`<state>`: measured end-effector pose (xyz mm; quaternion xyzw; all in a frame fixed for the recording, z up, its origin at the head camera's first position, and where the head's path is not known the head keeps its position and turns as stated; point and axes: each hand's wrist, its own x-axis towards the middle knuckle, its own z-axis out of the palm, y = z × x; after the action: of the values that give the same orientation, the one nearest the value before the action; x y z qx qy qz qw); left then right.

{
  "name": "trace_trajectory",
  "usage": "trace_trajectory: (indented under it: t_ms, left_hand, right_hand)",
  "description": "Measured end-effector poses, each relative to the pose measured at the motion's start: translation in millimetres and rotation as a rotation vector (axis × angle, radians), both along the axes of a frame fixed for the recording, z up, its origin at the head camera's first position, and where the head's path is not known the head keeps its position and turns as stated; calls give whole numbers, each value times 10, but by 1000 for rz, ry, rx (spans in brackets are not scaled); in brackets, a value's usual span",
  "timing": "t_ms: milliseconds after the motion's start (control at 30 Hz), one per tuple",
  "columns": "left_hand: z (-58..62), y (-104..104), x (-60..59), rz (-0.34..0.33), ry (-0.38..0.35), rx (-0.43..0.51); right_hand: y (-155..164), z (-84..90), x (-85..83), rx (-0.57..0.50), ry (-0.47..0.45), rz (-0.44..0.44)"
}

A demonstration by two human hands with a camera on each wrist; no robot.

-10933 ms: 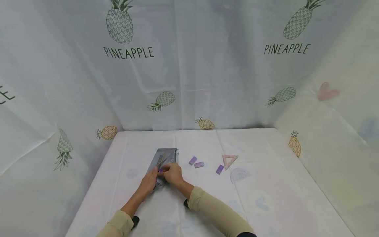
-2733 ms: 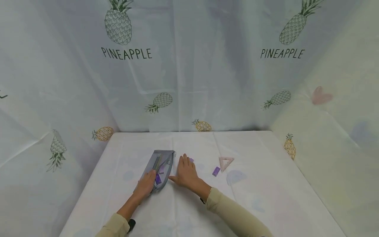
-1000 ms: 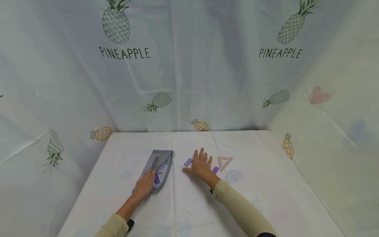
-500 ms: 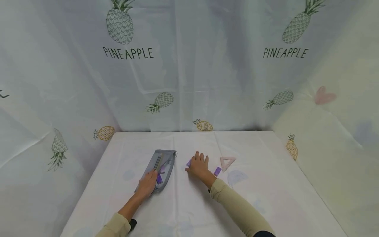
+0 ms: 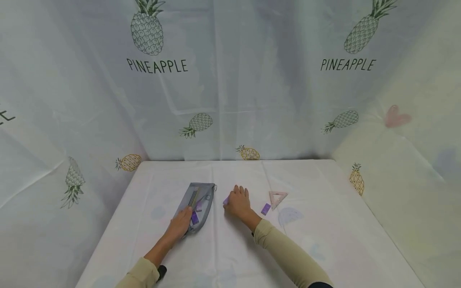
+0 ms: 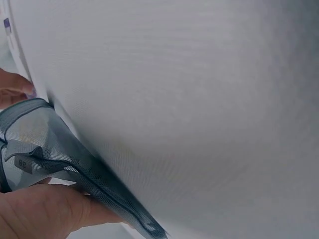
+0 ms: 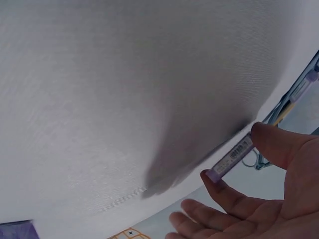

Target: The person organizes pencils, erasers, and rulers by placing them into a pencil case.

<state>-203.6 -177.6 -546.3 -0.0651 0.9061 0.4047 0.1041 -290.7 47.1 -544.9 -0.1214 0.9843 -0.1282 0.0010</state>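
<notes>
My left hand holds the lower left side of a grey mesh pencil case; in the left wrist view its thumb lies along the zipper edge. Pencils and two purple erasers, one a darker block, show on or through the mesh. To the right of the case, my right hand pinches another purple eraser between thumb and index fingertip, its barcode side showing in the right wrist view. The other fingers of that hand are spread loosely.
One more purple eraser lies on the white-clothed table right of my right hand. Beside it are a pink set square and a pale, translucent protractor. A pineapple-print curtain stands behind the table.
Over the earlier frames, one eraser went into the pencil case. My right hand reached over the table, fingers spread, then closed on another eraser and drew it slightly left. The left hand stayed on the case.
</notes>
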Motion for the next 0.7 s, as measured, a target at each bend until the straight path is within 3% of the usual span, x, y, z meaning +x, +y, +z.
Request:
trace_trajectory:
  t_ms: [133, 233, 467, 700]
  left_hand:
    - [-3, -3, 9, 9, 0, -3]
    - [4, -1, 20, 9, 5, 1]
    - [17, 3, 37, -10, 23, -8]
    - [27, 10, 32, -2, 13, -8]
  right_hand:
    - [-59, 20, 34, -15, 100, 42]
    - [-118, 39, 62, -27, 119, 49]
    - [-228, 26, 47, -92, 66, 101]
    - [-326, 25, 56, -294, -17, 159]
